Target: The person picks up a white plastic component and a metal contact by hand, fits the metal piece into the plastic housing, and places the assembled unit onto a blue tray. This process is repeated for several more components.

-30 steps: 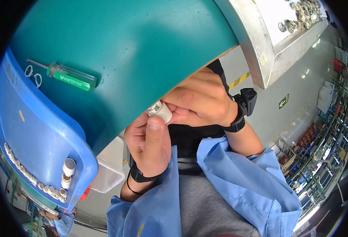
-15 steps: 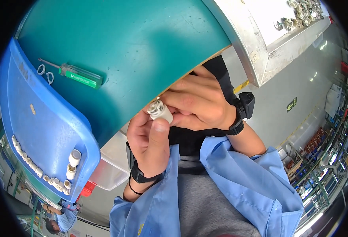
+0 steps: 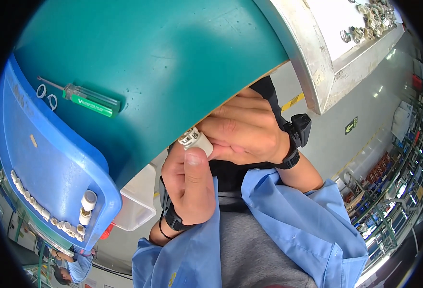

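My left hand (image 3: 188,185) pinches a small white lamp socket (image 3: 199,142), its thumb pressed on the lower side. Metal parts and dark printing show at the socket's upper end, which points up and left. From the right, my right hand (image 3: 247,127) closes in with bent fingers. Its index finger meets the socket near the metal end, and its thumb rests along the right side. Some of its fingertips are hidden behind the socket and the other fingers. Both hands are just off the near edge of the green table (image 3: 173,62).
On the table lie a green-handled screwdriver (image 3: 92,102) and two white rings (image 3: 52,102). The blue tray (image 3: 53,158) at left holds several white sockets (image 3: 89,200). A metal-rimmed white surface (image 3: 312,53) at upper right carries many small metal parts (image 3: 377,21). A person (image 3: 77,266) is at lower left.
The socket has turned slightly in my fingers, and its metal end shows at a different angle. My left hand has shifted a little to the right. The whole view has also moved slightly.
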{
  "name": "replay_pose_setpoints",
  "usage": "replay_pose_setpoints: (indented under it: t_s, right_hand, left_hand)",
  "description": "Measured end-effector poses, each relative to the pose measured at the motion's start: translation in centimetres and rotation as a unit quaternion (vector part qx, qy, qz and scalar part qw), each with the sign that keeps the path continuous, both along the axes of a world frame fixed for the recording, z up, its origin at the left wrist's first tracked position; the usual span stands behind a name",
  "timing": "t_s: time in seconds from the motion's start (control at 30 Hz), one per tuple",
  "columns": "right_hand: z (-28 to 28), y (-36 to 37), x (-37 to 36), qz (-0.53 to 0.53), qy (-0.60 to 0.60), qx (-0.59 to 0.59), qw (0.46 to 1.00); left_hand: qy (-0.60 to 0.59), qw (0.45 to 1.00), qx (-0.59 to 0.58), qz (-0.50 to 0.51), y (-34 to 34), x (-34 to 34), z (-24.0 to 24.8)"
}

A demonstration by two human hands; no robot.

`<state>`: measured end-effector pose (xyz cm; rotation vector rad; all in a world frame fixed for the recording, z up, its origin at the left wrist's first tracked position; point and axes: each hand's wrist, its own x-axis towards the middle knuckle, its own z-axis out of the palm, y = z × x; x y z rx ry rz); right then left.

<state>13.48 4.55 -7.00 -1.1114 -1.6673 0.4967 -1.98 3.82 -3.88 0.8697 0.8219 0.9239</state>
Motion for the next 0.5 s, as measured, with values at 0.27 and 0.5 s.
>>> replay_pose_setpoints:
  t_s: [0.27, 0.5]
  right_hand:
    - [1.6, -0.8, -0.2, -0.003, 0.005, -0.080, 0.997]
    - [0.9, -2.0, -0.6, 0.006, 0.004, -0.100, 0.995]
  left_hand:
    - [-0.052, 0.997, -0.050, -0.008, 0.7, 0.5, 1.6]
    - [-0.016, 0.999, -0.050, 0.002, -0.1, 0.7, 1.4]
